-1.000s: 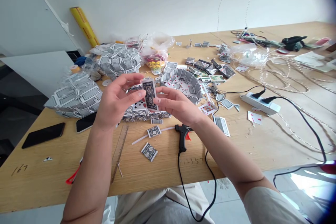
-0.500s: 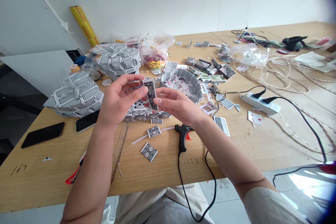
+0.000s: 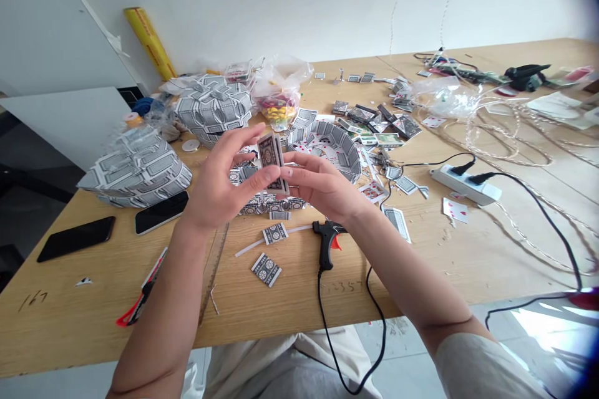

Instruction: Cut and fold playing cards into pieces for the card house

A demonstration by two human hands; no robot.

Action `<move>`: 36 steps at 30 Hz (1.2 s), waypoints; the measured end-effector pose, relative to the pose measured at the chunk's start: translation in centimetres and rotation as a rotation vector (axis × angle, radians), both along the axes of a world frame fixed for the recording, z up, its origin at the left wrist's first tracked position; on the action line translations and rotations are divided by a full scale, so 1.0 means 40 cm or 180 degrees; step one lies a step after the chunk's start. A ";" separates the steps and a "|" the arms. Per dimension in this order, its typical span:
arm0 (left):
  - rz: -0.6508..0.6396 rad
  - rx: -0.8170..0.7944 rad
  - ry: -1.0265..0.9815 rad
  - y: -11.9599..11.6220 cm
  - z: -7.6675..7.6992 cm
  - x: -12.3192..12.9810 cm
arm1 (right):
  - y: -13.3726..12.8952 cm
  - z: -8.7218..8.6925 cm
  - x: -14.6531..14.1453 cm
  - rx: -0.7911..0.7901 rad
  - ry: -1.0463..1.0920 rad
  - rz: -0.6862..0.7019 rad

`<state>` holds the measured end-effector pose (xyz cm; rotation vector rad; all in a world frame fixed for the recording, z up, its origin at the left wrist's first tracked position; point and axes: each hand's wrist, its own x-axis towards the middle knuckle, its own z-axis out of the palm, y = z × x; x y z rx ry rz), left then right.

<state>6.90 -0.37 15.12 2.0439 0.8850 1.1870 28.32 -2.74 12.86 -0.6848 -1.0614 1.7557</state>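
Note:
My left hand (image 3: 229, 181) and my right hand (image 3: 322, 190) hold a small stack of playing cards (image 3: 270, 159) upright between them, the dark patterned back towards me. My left thumb presses on the lower face of the stack, while my right fingers grip its right edge. Behind the hands sits a structure of folded cards (image 3: 271, 202), partly hidden. Nearer to me lie two folded card pieces, one (image 3: 275, 234) on a white strip and another (image 3: 266, 270) below it. A black glue gun (image 3: 326, 243) rests under my right wrist.
Folded-card baskets (image 3: 135, 168) and a round card bowl (image 3: 344, 149) stand around. Two phones (image 3: 77, 239), a utility knife (image 3: 145, 293) and a ruler (image 3: 214, 274) lie on the left. A power strip (image 3: 465, 185), cords and card boxes (image 3: 369, 117) spread over the right.
The stack has tilted and turned slightly, and my left thumb has slid down and right across it to my right fingertips. My left hand has shifted right; the table things stay put.

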 end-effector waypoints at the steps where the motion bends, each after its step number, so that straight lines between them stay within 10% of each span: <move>1: -0.0080 0.0083 0.0077 0.000 0.001 -0.001 | -0.001 0.004 0.001 -0.0038 0.0022 -0.0001; 29: 0.0003 0.0839 0.0692 -0.007 0.000 0.012 | 0.000 0.006 0.005 -0.0065 -0.0081 -0.0052; 36: -0.0067 0.0587 0.0296 -0.002 -0.004 -0.003 | 0.000 0.008 0.023 0.0967 -0.1795 -0.0922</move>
